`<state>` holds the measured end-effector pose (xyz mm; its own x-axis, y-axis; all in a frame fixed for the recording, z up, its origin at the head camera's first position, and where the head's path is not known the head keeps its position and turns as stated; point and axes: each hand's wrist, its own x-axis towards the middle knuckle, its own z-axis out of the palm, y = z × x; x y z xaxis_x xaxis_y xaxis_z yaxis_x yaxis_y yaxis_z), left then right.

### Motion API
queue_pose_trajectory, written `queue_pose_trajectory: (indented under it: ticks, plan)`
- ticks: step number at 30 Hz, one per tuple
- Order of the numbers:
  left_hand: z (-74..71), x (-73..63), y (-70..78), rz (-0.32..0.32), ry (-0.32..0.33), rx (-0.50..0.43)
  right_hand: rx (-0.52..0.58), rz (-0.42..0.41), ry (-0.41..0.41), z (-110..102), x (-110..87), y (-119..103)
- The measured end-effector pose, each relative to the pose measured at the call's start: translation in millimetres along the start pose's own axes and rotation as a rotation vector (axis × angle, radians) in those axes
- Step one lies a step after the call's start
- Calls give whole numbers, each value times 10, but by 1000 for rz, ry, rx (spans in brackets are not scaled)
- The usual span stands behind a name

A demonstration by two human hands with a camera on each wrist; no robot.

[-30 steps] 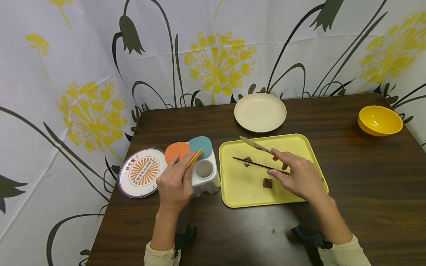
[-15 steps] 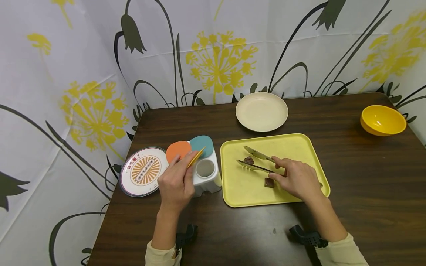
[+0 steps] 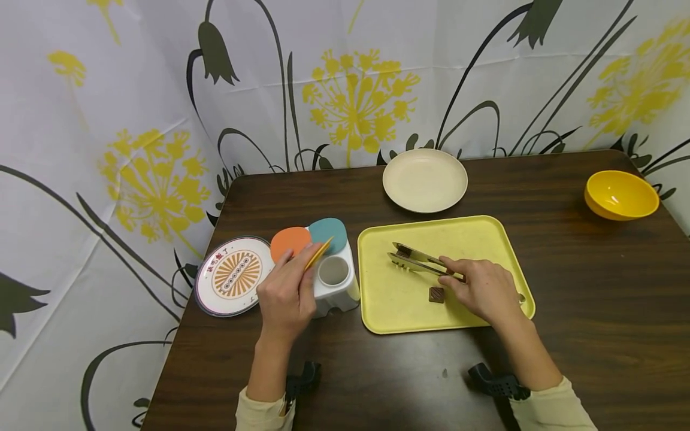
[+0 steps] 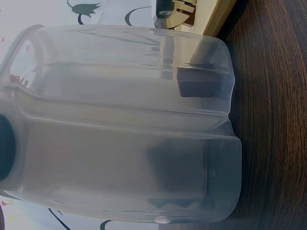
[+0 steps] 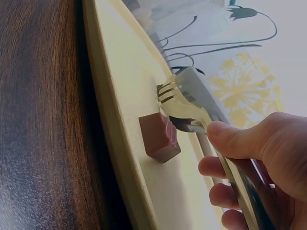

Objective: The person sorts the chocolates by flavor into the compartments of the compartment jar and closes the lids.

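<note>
My left hand [image 3: 286,296] pinches a yellow lid [image 3: 319,254], tipped up over a white, translucent container [image 3: 334,296] with a round opening. Orange [image 3: 290,241] and teal [image 3: 327,233] lids lie flat on it. Dark chunks [image 4: 201,82] show through its walls in the left wrist view. My right hand [image 3: 482,290] grips metal tongs [image 3: 426,261], their tips around a chocolate piece [image 3: 403,252] on the yellow tray [image 3: 388,311]; that piece is mostly hidden. A second chocolate piece [image 3: 436,294] sits on the tray below the tongs, also visible in the right wrist view [image 5: 159,136].
Left of the container lies a patterned white plate [image 3: 234,275]. A cream plate [image 3: 424,181] stands behind the tray, and a yellow bowl [image 3: 621,196] stands at the far right. A flowered cloth [image 3: 345,36] hangs behind the dark wooden table [image 3: 388,383].
The tongs have lowered to the tray and their arms have drawn together around the farther chocolate piece. The left hand keeps its hold on the yellow lid.
</note>
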<state>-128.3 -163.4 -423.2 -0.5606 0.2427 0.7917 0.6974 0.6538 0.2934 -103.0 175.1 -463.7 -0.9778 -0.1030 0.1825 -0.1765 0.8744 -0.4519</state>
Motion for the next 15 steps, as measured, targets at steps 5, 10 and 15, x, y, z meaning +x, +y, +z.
queue_pose_trajectory:
  ticks: [5, 10, 15]
  plan:
    - [6, -1, -2, -5, -3, 2, -10, -5, 7, 10, 2, 12]
    - [11, -7, -9, -12, -6, 1, -20, -22, 31, 5, -7, 14]
    - [6, -6, -8, -12, -2, 5, -17, -79, 129, -6, -7, 27]
